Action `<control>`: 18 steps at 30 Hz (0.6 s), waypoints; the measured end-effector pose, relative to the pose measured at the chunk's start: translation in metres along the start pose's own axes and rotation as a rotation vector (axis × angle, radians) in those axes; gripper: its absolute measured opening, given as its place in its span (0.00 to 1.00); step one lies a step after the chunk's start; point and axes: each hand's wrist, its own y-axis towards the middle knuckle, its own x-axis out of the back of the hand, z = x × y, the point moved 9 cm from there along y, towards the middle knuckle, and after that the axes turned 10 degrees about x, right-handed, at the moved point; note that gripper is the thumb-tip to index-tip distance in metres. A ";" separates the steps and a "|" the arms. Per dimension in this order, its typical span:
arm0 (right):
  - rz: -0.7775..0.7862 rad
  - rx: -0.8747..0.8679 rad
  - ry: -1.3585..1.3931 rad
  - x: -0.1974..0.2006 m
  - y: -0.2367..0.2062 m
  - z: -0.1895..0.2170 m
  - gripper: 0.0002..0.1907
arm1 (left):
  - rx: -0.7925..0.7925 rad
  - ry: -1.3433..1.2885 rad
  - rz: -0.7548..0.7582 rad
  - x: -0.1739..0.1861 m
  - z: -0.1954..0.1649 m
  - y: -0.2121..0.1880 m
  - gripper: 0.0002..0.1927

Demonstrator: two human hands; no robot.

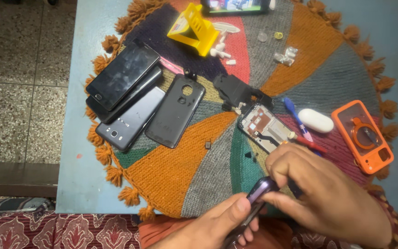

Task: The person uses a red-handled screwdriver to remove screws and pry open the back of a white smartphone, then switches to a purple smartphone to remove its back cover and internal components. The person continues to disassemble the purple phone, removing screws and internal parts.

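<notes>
Near the mat's front edge, your left hand (217, 221) and right hand (321, 189) both grip a purple phone (259, 196), unopened; an opened phone frame (263, 127) lies stripped beyond.

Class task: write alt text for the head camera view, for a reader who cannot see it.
Both hands, left and right, grip a dark purple phone over a round multicoloured mat. On the mat lie an opened phone frame, three dark phones, a black back cover and an orange case.
</notes>
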 end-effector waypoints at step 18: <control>0.180 0.069 -0.040 -0.007 0.021 -0.027 0.21 | 0.067 -0.474 0.035 0.010 -0.004 0.022 0.32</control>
